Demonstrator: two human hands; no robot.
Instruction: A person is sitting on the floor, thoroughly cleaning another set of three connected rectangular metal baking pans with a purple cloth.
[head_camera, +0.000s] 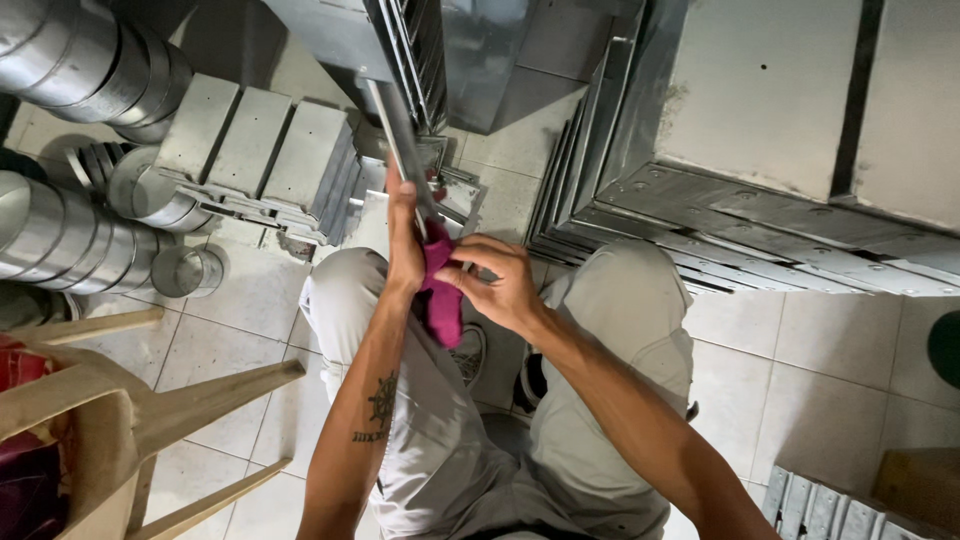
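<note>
A long narrow metal strip (400, 125) slants up from my lap toward the top of the view. My left hand (404, 245) grips its lower end from the left side. My right hand (498, 285) pinches a magenta cloth (441, 300) against that lower end, and the cloth hangs down between both hands. The strip's bottom tip is hidden behind the cloth and fingers. I sit with my knees apart in light grey trousers, feet on a tiled floor.
Round metal duct sections (60, 235) lie at the left, folded sheet-metal pieces (255, 150) beyond my knees, stacked flat metal frames (760, 235) at the right. An overturned beige plastic chair (120, 420) is at the lower left. A ribbed metal piece (830, 510) shows at the bottom right.
</note>
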